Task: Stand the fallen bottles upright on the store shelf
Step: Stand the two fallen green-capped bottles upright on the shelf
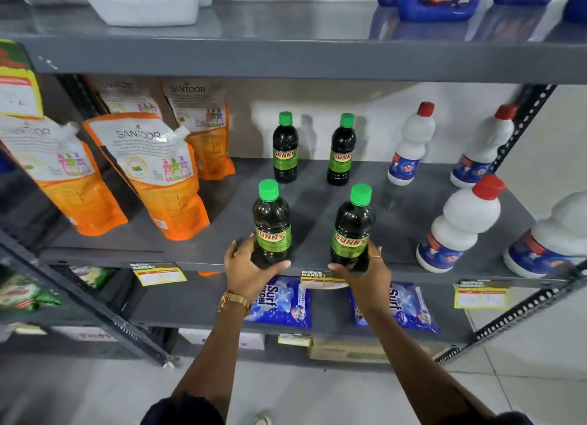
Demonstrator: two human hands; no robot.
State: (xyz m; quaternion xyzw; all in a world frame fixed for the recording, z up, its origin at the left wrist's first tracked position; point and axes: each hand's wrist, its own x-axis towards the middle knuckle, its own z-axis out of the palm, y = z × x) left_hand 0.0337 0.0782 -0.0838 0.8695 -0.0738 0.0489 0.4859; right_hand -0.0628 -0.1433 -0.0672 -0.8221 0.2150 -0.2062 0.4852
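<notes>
Between the two hands, at the front edge of the shelf (pixel 203 259), stand two dark green-capped bottles. The left hand (pixel 246 270) is clamped around the base of the left bottle (pixel 272 223); the right hand (pixel 365 272) wraps the base of the right bottle (pixel 352 231). Both bottles are upright, long axes vertical, caps up. Full of liquid, they probably feel weighty, stiff and smooth-sided; holding low around the labelled body should keep them steady.

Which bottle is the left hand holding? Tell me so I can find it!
Look at the grey middle shelf, between the orange pouches and the white bottles. Four dark green-capped bottles stand there. It's the front left one, with the left hand around its base.
</notes>
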